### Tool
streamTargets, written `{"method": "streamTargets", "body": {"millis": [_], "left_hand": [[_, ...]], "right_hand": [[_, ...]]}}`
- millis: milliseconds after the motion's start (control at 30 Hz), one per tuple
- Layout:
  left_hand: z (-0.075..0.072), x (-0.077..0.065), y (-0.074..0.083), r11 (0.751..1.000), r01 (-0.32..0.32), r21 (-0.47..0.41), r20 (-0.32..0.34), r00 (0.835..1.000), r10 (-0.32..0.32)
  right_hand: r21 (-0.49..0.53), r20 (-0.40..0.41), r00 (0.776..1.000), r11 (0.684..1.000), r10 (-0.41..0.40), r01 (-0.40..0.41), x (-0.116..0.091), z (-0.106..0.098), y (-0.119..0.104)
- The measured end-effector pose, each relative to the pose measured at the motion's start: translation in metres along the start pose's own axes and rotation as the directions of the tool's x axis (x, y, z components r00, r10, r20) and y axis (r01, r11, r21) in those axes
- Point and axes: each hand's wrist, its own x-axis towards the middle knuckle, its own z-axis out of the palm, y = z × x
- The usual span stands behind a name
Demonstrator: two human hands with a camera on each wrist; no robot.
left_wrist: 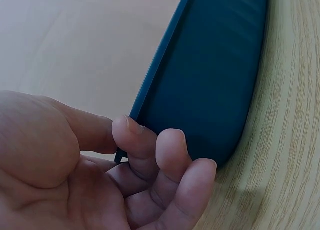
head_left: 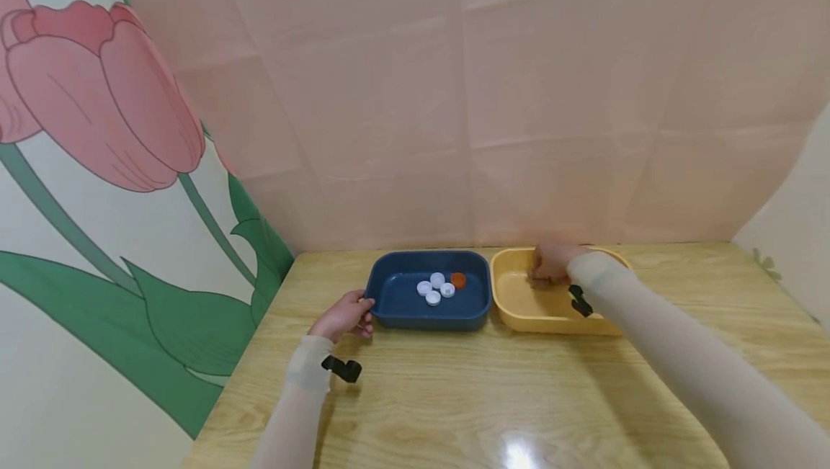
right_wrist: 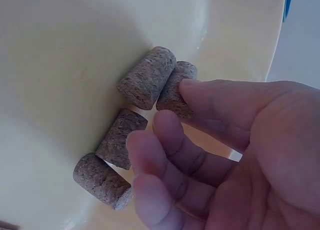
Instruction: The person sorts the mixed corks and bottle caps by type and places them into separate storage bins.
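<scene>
My left hand is at the left end of a blue tray. Thumb and index finger pinch its rim, the other fingers curled by its outer wall in the left wrist view. Inside the tray lie several white bottle caps and one orange cap. My right hand reaches down into a yellow tray. In the right wrist view its thumb and index finger pinch a cork stopper. Another cork leans beside it, and two more corks lie close to the fingertips.
The two trays stand side by side near the back of a wooden table. A pink cloth hangs behind them. On the left is a wall with a painted tulip. Black wrist mounts sit on both wrists.
</scene>
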Motion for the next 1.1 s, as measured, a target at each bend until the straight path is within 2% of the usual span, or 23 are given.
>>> {"method": "streamTargets", "body": {"millis": [200,500,567,633,700,733,800,867,933,1000,1100], "left_hand": [[0.0,0.001,0.002,1.0,0.005,0.009,0.008,1.0,-0.005],[0.001,0.001,0.003,1.0,0.023,0.007,-0.01,1.0,-0.023],[0.001,0.001,0.002,1.0,0.03,-0.001,-0.037,0.999,-0.03],[0.001,0.001,0.001,0.999,0.034,0.022,-0.091,0.995,-0.031],[0.0,-0.002,0.001,0.997,0.027,0.079,-0.167,0.986,-0.013],[0.0,-0.004,0.001,0.99,0.015,0.141,-0.212,0.977,0.016],[-0.002,-0.012,0.002,0.96,0.01,0.281,-0.297,0.952,0.077],[-0.004,-0.022,0.002,0.914,0.007,0.406,-0.358,0.921,0.152],[-0.006,-0.033,0.001,0.849,0.009,0.528,-0.389,0.891,0.232],[-0.009,-0.043,-0.001,0.79,0.017,0.613,-0.399,0.87,0.291],[-0.014,-0.055,-0.004,0.675,0.046,0.736,-0.397,0.838,0.375]], "right_hand": [[0.007,0.01,1.0,1.0,0.017,-0.017,-0.002,-0.001,0.001],[-0.04,-0.025,1.0,0.999,-0.004,0.003,-0.003,-0.001,0.009],[-0.038,-0.037,0.999,0.999,-0.002,0.001,-0.006,-0.003,0.009],[-0.049,-0.065,0.998,0.999,-0.01,0.007,-0.014,-0.005,0.005],[-0.082,-0.131,0.99,0.996,-0.054,0.043,-0.026,-0.008,0.0],[-0.105,-0.174,0.982,0.993,-0.078,0.06,-0.034,-0.009,-0.002],[-0.142,-0.269,0.955,0.986,-0.127,0.091,-0.052,-0.01,-0.004],[-0.178,-0.361,0.919,0.979,-0.16,0.101,-0.07,-0.008,-0.001],[-0.194,-0.428,0.891,0.978,-0.153,0.075,-0.089,-0.005,0.004],[-0.202,-0.487,0.864,0.979,-0.13,0.034,-0.106,0.0,0.012],[-0.233,-0.567,0.815,0.972,-0.117,-0.023,-0.128,0.011,0.032]]}}
